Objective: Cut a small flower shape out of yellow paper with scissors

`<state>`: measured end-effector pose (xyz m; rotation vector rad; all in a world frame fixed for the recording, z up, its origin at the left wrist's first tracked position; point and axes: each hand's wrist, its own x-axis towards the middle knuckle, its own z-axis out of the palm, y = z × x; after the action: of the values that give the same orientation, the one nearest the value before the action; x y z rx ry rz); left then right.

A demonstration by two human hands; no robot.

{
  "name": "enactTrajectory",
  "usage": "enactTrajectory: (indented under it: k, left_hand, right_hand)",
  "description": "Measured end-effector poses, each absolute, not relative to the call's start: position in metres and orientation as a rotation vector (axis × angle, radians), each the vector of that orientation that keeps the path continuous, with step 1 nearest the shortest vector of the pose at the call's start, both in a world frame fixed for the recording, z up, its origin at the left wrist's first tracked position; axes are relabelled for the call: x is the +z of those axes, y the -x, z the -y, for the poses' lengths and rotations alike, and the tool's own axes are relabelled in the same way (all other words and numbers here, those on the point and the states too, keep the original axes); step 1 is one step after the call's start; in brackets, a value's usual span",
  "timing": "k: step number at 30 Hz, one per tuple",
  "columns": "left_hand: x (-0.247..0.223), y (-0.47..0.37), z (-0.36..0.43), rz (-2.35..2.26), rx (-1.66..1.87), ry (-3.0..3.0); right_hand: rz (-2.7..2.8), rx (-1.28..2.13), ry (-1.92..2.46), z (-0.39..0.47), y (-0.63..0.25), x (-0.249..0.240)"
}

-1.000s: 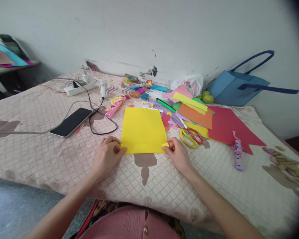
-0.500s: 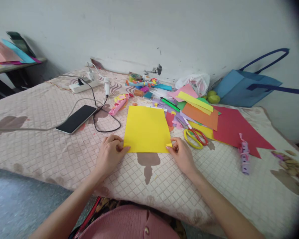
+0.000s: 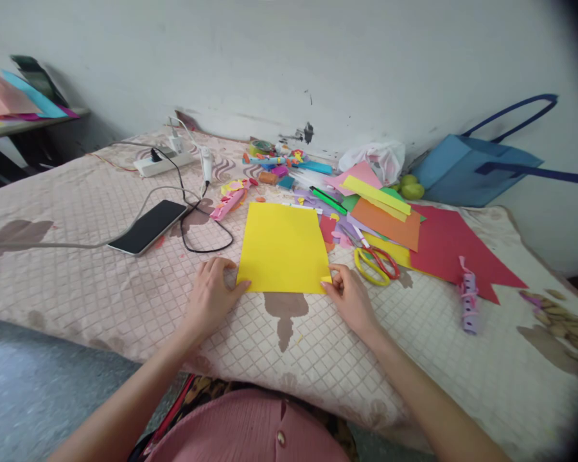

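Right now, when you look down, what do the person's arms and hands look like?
The left hand and right hand are bare, with no gloves, and I can't see any rings. The forearms have no sleeves or watch on them. The person wears a pink, ribbed-looking top with a shiny button.

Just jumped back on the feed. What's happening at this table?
A person's left hand and right hand hold the two near corners of a yellow sheet lying on the patterned tablecloth. Scissors lie to the right of the sheet, and a dark-screened phone lies to its left.
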<state>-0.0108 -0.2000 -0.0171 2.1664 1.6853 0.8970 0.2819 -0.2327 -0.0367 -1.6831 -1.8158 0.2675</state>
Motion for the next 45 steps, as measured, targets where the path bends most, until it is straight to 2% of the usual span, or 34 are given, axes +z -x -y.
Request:
enactTrajectory:
  k: [12, 23, 32, 45]
  left_hand:
    - [-0.022, 0.013, 0.197, -1.719, 0.895, -2.207]
    - [-0.020, 0.013, 0.197, -1.663, 0.871, -2.284]
    - [-0.024, 0.017, 0.193, -1.562, 0.939, -2.272]
    - [-0.026, 0.020, 0.192, -1.539, 0.924, -2.276]
  right_hand:
    - [1.763, 0.322, 1.667, 0.238, -0.280, -0.031]
    - [1.708, 0.139, 1.679, 0.244, -0.280, -0.033]
    - [1.766, 0.308, 1.620, 0.246, -0.290, -0.031]
    - [1.779, 0.119, 1.706, 0.249, -0.278, -0.032]
